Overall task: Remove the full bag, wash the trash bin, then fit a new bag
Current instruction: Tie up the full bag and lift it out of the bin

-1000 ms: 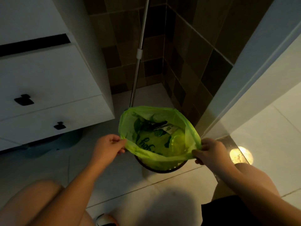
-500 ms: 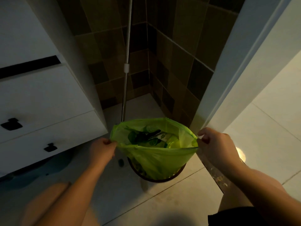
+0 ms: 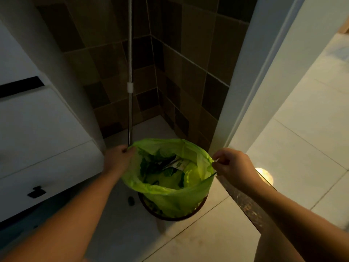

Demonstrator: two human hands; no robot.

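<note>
Standing on a pale tiled floor (image 3: 198, 241) in a dim corner, the trash bin (image 3: 151, 207) shows only its dark rim and a little of its side beneath the green bag (image 3: 170, 197). The bag is partly raised out of the bin, its mouth held wide, with crumpled green scraps and a bit of white packaging inside. The left hand (image 3: 118, 159) has its fingers curled around the bag's left rim; the right hand (image 3: 231, 167) pinches the right rim between thumb and fingers, and the plastic is drawn taut there.

Behind the bin, two walls of brown and dark square tiles meet in a corner. A metal pole (image 3: 130, 72) with a white clip stands upright just behind the bag's far rim. To the left a white cabinet (image 3: 43, 133) with drawers and a dark handle (image 3: 35, 192) comes close to the bin, leaving a narrow strip of floor between them, where a small dark object (image 3: 130, 200) lies. To the right a white door frame (image 3: 251, 103) rises, with a dark stone threshold (image 3: 243, 201) running along the floor from its foot, passing near the bin's right side. Beyond the threshold the floor is brighter and open, with a round patch of light (image 3: 264, 175) near the right wrist.
</note>
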